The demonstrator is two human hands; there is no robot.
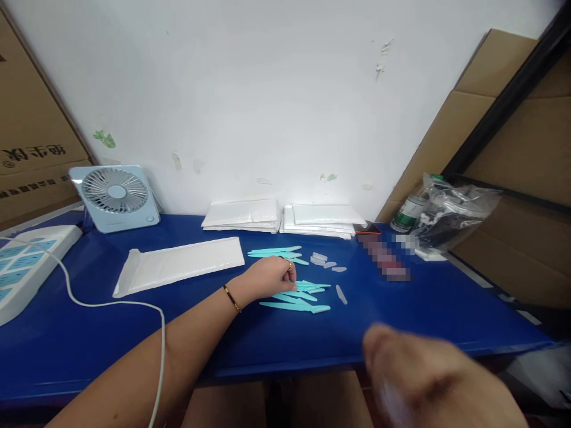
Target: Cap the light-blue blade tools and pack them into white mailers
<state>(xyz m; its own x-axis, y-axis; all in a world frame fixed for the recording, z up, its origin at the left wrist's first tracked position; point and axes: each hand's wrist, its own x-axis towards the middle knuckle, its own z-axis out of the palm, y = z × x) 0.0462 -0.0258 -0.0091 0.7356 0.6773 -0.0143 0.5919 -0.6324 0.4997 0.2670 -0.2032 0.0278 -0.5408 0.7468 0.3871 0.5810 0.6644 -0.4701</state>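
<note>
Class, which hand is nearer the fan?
Left. The left hand is right of the fan, at the turquoise blades; the blurred right hand is much farther right, lower in view.

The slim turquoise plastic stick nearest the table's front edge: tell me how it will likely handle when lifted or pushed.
The slim turquoise plastic stick is probably stiff, given its crisp, unbent outline. Being thin and narrow, it looks light. Its flat shape on the smooth blue tabletop suggests sliding rather than rolling.

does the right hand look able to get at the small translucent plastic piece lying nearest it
Probably yes: nothing visible stands between the right hand and that translucent piece, though blur hides whether the hand is full.
</note>
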